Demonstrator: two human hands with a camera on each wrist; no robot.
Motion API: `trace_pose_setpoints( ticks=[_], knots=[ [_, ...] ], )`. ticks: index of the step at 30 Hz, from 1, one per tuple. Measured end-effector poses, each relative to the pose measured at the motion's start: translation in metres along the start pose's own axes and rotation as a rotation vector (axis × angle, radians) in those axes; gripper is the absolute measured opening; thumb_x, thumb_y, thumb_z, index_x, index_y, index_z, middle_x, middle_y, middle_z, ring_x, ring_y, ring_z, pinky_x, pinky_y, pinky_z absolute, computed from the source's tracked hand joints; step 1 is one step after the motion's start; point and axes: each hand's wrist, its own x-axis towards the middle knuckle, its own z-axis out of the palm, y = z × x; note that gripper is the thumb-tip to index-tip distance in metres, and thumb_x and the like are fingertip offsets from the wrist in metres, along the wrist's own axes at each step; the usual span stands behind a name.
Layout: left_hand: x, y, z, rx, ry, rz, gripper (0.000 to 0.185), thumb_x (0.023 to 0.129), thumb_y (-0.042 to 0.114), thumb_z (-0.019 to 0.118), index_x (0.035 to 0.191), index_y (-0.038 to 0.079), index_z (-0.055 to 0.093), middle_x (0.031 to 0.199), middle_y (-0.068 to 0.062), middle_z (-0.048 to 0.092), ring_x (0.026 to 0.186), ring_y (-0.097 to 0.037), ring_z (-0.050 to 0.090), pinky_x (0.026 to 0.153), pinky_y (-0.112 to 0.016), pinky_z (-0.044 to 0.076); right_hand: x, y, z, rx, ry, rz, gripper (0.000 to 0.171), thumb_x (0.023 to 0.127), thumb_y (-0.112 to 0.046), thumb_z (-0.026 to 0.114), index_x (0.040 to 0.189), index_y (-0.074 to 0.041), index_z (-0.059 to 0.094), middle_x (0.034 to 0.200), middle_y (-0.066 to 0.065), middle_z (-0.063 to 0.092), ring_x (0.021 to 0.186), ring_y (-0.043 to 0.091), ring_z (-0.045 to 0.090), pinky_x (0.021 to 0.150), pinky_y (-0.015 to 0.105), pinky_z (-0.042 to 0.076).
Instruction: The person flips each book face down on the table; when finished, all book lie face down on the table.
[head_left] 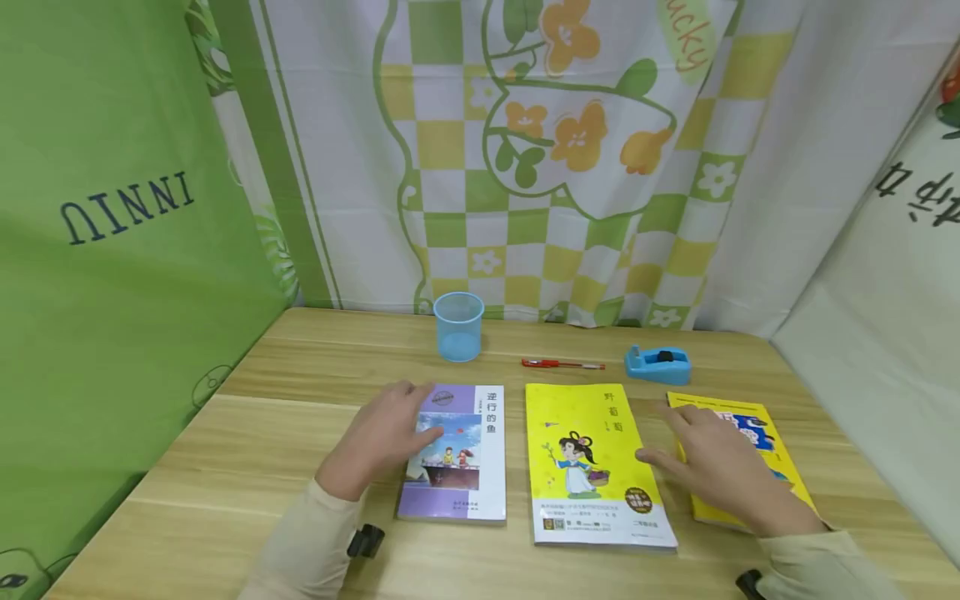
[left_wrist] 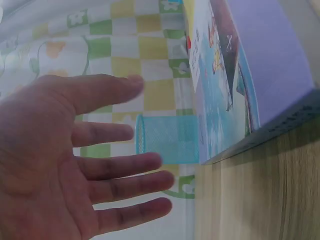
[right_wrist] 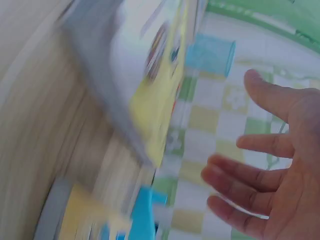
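My left hand (head_left: 382, 437) hovers at the left side of a purple and white book (head_left: 491, 467), fingers spread and holding nothing. In the left wrist view the fingers of that hand (left_wrist: 120, 185) are apart from the purple book (left_wrist: 270, 55). My right hand (head_left: 716, 467) is held between a yellow book (head_left: 547, 408) in the middle and a second yellow book (head_left: 712, 512) on the right, partly covering the latter. Nothing lies in its extended fingers in the right wrist view, where the middle book (right_wrist: 150, 110) looks blurred.
A blue mesh cup (head_left: 459, 329) stands at the back of the wooden table (head_left: 300, 367). Right of it lie a red pen (head_left: 562, 364) and a blue tape dispenser (head_left: 657, 365). A patterned curtain (head_left: 540, 242) hangs behind, with a green cloth (head_left: 112, 333) at left.
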Motion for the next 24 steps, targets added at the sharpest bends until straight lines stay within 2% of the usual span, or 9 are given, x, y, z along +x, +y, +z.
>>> trace_pose_setpoints(
  ticks=[4, 7, 10, 12, 17, 20, 24],
  knots=[
    [0.005, -0.006, 0.003, -0.088, -0.055, -0.042, 0.062, 0.086, 0.028, 0.079, 0.139, 0.002, 0.058, 0.126, -0.021, 0.066, 0.112, -0.036, 0.064, 0.097, -0.051, 0.053, 0.012, -0.029, 0.003, 0.133, -0.008, -0.012, 0.059, 0.086, -0.042, 0.078, 0.131, -0.006, 0.065, 0.12, 0.018, 0.069, 0.097, 0.03, 0.068, 0.077, 0.047, 0.057],
    [0.011, -0.01, 0.008, -0.157, -0.09, -0.059, 0.063, 0.081, 0.022, 0.083, 0.136, 0.0, 0.059, 0.115, -0.016, 0.071, 0.101, -0.029, 0.066, 0.092, -0.047, 0.055, 0.022, -0.051, 0.009, 0.213, -0.022, -0.047, 0.051, 0.085, -0.037, 0.08, 0.127, -0.01, 0.069, 0.112, 0.007, 0.072, 0.088, 0.017, 0.066, 0.069, 0.034, 0.053],
    [0.016, -0.014, 0.011, -0.207, -0.118, -0.065, 0.067, 0.077, 0.018, 0.086, 0.135, -0.002, 0.059, 0.101, -0.012, 0.07, 0.089, -0.023, 0.064, 0.084, -0.043, 0.055, 0.032, -0.068, 0.017, 0.279, -0.054, -0.068, 0.049, 0.084, -0.036, 0.081, 0.126, -0.011, 0.07, 0.104, 0.0, 0.073, 0.083, 0.01, 0.062, 0.067, 0.028, 0.05],
    [0.019, -0.016, 0.012, -0.232, -0.134, -0.063, 0.07, 0.075, 0.015, 0.087, 0.135, -0.004, 0.058, 0.098, -0.012, 0.069, 0.087, -0.022, 0.062, 0.082, -0.043, 0.055, 0.04, -0.079, 0.023, 0.326, -0.083, -0.067, 0.049, 0.084, -0.034, 0.081, 0.126, -0.011, 0.07, 0.103, -0.001, 0.073, 0.082, 0.008, 0.06, 0.068, 0.027, 0.049],
    [0.023, -0.026, 0.01, -0.317, -0.174, -0.118, 0.079, 0.073, 0.01, 0.088, 0.142, -0.003, 0.053, 0.099, -0.013, 0.066, 0.086, -0.022, 0.06, 0.083, -0.041, 0.054, 0.059, -0.106, 0.039, 0.476, -0.151, -0.071, 0.051, 0.082, -0.028, 0.084, 0.126, -0.006, 0.07, 0.099, 0.0, 0.073, 0.079, 0.009, 0.06, 0.07, 0.026, 0.051],
    [0.024, -0.032, 0.011, -0.354, -0.191, -0.139, 0.081, 0.072, 0.007, 0.088, 0.143, -0.002, 0.051, 0.095, -0.013, 0.063, 0.082, -0.021, 0.058, 0.078, -0.037, 0.053, 0.066, -0.12, 0.047, 0.54, -0.194, -0.026, 0.054, 0.08, -0.026, 0.086, 0.127, -0.006, 0.069, 0.094, -0.002, 0.071, 0.077, 0.011, 0.058, 0.065, 0.025, 0.049],
    [0.025, -0.036, 0.015, -0.365, -0.207, -0.126, 0.078, 0.069, 0.004, 0.089, 0.139, -0.004, 0.055, 0.092, -0.012, 0.064, 0.079, -0.019, 0.057, 0.07, -0.032, 0.05, 0.071, -0.134, 0.055, 0.592, -0.252, 0.045, 0.058, 0.078, -0.025, 0.087, 0.13, -0.006, 0.068, 0.09, -0.005, 0.068, 0.078, 0.013, 0.058, 0.068, 0.025, 0.049]
  ],
)
